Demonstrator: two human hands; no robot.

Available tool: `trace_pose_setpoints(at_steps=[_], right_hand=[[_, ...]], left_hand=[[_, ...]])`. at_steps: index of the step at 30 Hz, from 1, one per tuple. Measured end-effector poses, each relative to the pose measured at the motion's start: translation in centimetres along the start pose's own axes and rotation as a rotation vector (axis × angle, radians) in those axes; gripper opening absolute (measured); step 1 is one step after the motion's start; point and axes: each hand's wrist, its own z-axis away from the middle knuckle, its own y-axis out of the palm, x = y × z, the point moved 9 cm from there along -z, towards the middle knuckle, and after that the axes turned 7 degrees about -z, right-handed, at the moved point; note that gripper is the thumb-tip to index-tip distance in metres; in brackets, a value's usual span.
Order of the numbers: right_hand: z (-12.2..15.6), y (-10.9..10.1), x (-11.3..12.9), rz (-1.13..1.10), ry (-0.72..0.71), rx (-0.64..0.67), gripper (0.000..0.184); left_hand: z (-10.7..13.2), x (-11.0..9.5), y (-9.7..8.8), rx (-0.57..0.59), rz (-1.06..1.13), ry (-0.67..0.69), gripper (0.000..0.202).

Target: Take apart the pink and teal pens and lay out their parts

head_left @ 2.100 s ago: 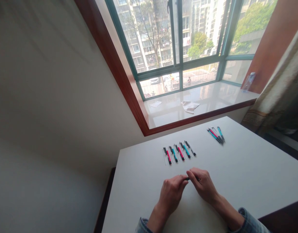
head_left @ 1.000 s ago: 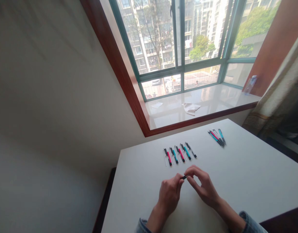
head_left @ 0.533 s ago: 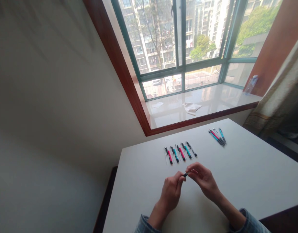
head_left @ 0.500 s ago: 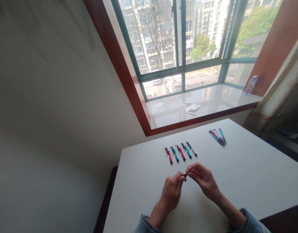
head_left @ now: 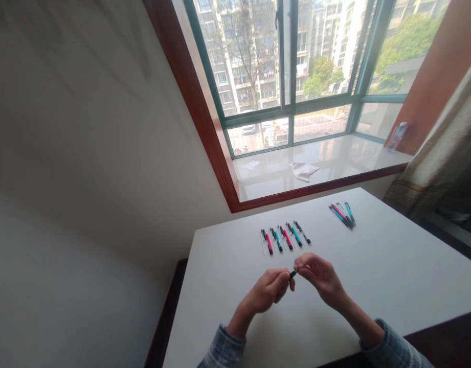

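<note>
My left hand (head_left: 266, 289) and my right hand (head_left: 319, 280) meet above the white table (head_left: 235, 327), holding a short black pen piece (head_left: 294, 274) between their fingertips. Most of that piece is hidden by my fingers. Just beyond my hands lies a row of several pens (head_left: 286, 239) with pink or teal barrels and black ends, apparently in transparent sleeves. A small bunch of similar pens (head_left: 341, 215) lies farther right, out of reach of my fingertips.
The table's far edge runs below a white window sill (head_left: 327, 176) holding a white cloth (head_left: 304, 171) and a transparent bottle or bag (head_left: 397, 136). A wood-framed window (head_left: 285, 76) rises behind it, with a curtain (head_left: 430, 153) at right.
My hands have risen slightly from the table, and my left hand has turned inward, still holding the black piece. More of both sleeves shows. The view has shifted slightly, while the pens on the table stay in place.
</note>
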Motion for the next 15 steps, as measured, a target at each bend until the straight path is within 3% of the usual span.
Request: trace_pose_setpoints(at_steps=[3, 6, 9, 12, 15], right_hand=[[-0.5, -0.3, 1.7, 0.05, -0.06, -0.044, 0.016], [-1.1, 0.2, 2.3, 0.167, -0.036, -0.021, 0.014], [-1.2, 1.7, 1.4, 0.329, 0.012, 0.071, 0.011], [-0.5, 3.7, -0.6, 0.478, 0.035, 0.2, 0.012], [0.6, 5.4, -2.5, 0.602, 0.047, 0.318, 0.021]], left_hand=[[0.2, 0.5, -0.2, 0.027, 0.162, -0.042, 0.056], [0.4, 1.2, -3.2, -0.203, 0.309, -0.009, 0.054], [1.0, 1.8, -7.0, -0.443, 0.353, 0.065, 0.052], [1.9, 2.2, -9.8, -0.596, 0.34, 0.122, 0.048], [2.6, 2.8, -11.1, -0.667, 0.341, 0.134, 0.046]])
